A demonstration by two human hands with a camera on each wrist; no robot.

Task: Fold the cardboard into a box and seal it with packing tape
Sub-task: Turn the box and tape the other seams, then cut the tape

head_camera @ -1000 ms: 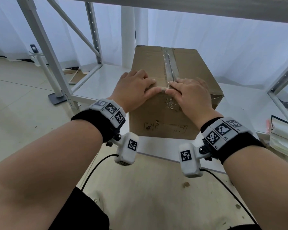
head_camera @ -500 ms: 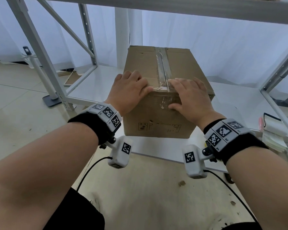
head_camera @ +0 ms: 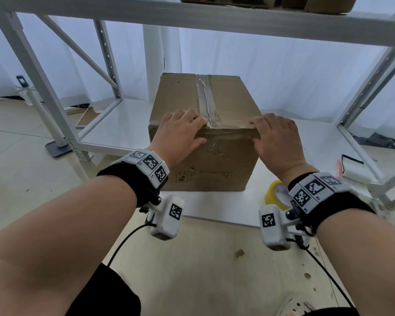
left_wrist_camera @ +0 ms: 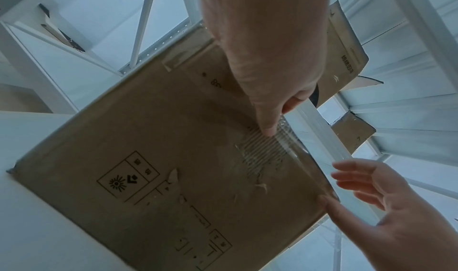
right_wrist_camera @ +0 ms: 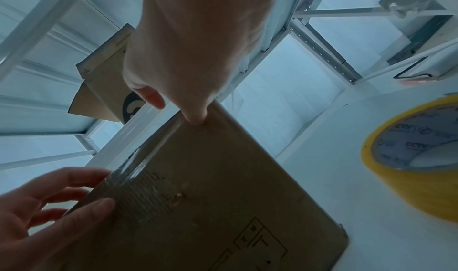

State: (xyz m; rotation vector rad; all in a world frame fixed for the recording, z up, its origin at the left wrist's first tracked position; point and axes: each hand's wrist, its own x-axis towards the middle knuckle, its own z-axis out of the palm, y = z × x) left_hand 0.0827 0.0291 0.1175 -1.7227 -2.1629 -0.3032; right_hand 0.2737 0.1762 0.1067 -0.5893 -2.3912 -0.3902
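Note:
A brown cardboard box (head_camera: 217, 163) stands closed on a white shelf board (head_camera: 121, 124). Clear tape (head_camera: 205, 99) runs along its top seam and down onto the front face. My left hand (head_camera: 180, 133) lies over the front top edge just left of the seam, thumb (left_wrist_camera: 267, 126) pressing the wrinkled tape (left_wrist_camera: 267, 150) on the front face. My right hand (head_camera: 274, 136) lies over the same edge at the box's right corner, fingers on top, thumb (right_wrist_camera: 195, 116) on the front face. A yellow tape roll (head_camera: 274, 194) sits on the board beside my right wrist, also visible in the right wrist view (right_wrist_camera: 416, 157).
White metal rack posts (head_camera: 43, 92) rise left and right of the box, and an upper shelf (head_camera: 214, 19) with cardboard boxes hangs close overhead. A white roll-like object (head_camera: 354, 173) lies at the board's right end. Bare floor lies below and to the left.
My right hand has slid right along the front top edge, from beside the seam to the right corner. The left hand has stayed near the seam. The tape roll has come into view.

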